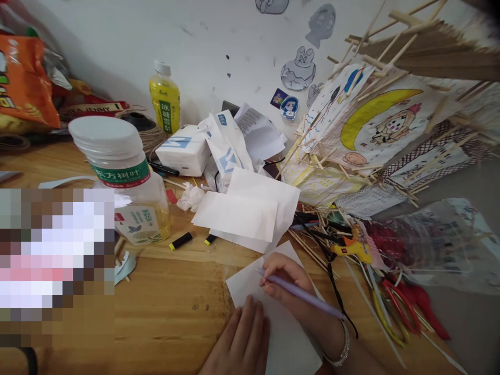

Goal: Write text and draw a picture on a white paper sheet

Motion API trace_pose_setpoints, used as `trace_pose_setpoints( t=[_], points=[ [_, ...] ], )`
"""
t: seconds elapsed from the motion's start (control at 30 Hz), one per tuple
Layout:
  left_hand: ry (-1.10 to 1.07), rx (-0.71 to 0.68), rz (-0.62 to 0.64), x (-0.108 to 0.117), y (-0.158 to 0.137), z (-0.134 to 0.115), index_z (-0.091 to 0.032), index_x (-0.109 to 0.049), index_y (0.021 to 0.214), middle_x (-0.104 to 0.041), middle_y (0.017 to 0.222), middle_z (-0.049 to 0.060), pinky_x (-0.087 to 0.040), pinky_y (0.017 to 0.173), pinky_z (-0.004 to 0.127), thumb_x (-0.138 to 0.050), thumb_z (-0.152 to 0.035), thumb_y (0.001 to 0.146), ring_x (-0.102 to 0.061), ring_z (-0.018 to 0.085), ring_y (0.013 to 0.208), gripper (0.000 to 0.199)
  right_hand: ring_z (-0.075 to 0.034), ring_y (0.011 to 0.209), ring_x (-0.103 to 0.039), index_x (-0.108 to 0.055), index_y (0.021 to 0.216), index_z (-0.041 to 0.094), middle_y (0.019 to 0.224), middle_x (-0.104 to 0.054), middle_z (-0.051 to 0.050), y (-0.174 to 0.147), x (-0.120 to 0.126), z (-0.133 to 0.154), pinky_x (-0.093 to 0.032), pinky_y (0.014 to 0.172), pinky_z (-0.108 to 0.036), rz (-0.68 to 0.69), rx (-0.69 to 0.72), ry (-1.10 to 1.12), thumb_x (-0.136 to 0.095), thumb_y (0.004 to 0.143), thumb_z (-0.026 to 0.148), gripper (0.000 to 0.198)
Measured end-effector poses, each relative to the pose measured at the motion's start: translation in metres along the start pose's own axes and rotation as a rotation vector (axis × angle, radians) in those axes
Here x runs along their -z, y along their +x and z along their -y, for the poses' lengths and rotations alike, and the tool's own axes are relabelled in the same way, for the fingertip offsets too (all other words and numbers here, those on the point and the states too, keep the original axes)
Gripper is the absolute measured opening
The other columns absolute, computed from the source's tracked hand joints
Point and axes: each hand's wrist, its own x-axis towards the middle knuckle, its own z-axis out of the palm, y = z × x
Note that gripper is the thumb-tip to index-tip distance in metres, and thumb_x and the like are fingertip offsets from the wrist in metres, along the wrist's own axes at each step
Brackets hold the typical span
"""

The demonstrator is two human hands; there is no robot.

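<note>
A sheet of white paper (pixel 291 330) lies at an angle on the wooden table in front of me. My left hand (pixel 246 336) rests flat on its left side, fingers stretched out. A slim light-purple pen (pixel 304 296) is gripped in my right hand (pixel 289 278), over the upper part of the sheet. The pen's tip points up and left; whether it touches the paper I cannot tell. No marks can be made out on the sheet. Just beyond lie more white papers (pixel 238 216), overlapping one another, with two black-and-yellow caps (pixel 182 241) at their left.
A large drink bottle (pixel 142 208) and a yellow bottle (pixel 164 99) stand left of tissue packs (pixel 183 150). On the right are a glue gun (pixel 353 247), scissors (pixel 406 312), a dark cable (pixel 332 284) and stick-framed drawings (pixel 378 122). The far left is pixelated.
</note>
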Motion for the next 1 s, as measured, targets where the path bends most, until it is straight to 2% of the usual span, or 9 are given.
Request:
trace_pose_setpoints(
  t=[0.1,0.2,0.3,0.4,0.67,1.0],
  points=[
    [0.006,0.007,-0.024,0.000,0.000,0.000,-0.014,-0.059,0.112,-0.060,0.116,0.010,-0.028,0.094,0.036,-0.044,-0.034,0.087,-0.048,0.026,0.110,0.036,-0.014,0.060,-0.051,-0.056,0.070,0.019,0.064,-0.053,0.001,-0.001,-0.001,-0.012,-0.043,0.056,-0.025,0.054,0.008,-0.092,-0.059,0.078,0.039,0.022],
    [0.002,0.029,-0.043,0.002,0.001,0.000,-0.015,-0.060,0.110,-0.062,0.113,0.009,-0.028,0.095,0.035,-0.045,-0.032,0.087,-0.049,0.025,0.109,0.033,-0.011,0.049,-0.044,-0.044,0.056,0.020,0.052,-0.045,0.004,-0.001,0.000,-0.028,-0.036,0.050,-0.023,0.074,0.068,-0.261,-0.053,0.082,0.033,0.031],
    [-0.013,0.005,0.011,0.004,0.001,0.002,-0.014,-0.059,0.112,-0.060,0.116,0.010,-0.028,0.094,0.036,-0.044,-0.037,0.087,-0.047,0.026,0.112,0.037,-0.010,0.046,-0.037,-0.032,0.051,0.020,0.048,-0.035,0.005,0.000,0.001,-0.035,-0.030,0.049,-0.024,0.119,0.155,-0.441,-0.046,0.083,0.026,0.036],
    [-0.021,-0.025,0.057,0.006,0.002,0.003,-0.013,-0.057,0.115,-0.058,0.118,0.012,-0.028,0.093,0.037,-0.043,-0.041,0.087,-0.046,0.027,0.113,0.041,-0.010,0.046,-0.035,-0.028,0.051,0.020,0.049,-0.034,0.005,0.001,0.002,-0.033,-0.027,0.049,-0.024,0.173,0.192,-0.540,-0.043,0.084,0.023,0.036],
    [0.015,-0.032,0.042,0.008,0.003,0.003,-0.013,-0.059,0.112,-0.059,0.116,0.013,-0.025,0.093,0.039,-0.042,-0.042,0.087,-0.047,0.028,0.111,0.042,-0.010,0.048,-0.034,-0.027,0.052,0.020,0.050,-0.032,0.005,0.000,0.001,-0.032,-0.026,0.051,-0.026,0.205,0.236,-0.626,-0.040,0.084,0.023,0.034],
    [0.026,-0.046,0.027,0.007,0.004,0.004,-0.012,-0.059,0.112,-0.059,0.116,0.013,-0.026,0.094,0.041,-0.044,-0.041,0.087,-0.049,0.029,0.110,0.041,-0.010,0.049,-0.032,-0.025,0.054,0.019,0.051,-0.030,0.006,0.000,0.001,-0.032,-0.025,0.052,-0.026,0.221,0.231,-0.595,-0.040,0.084,0.023,0.034]
  ],
)
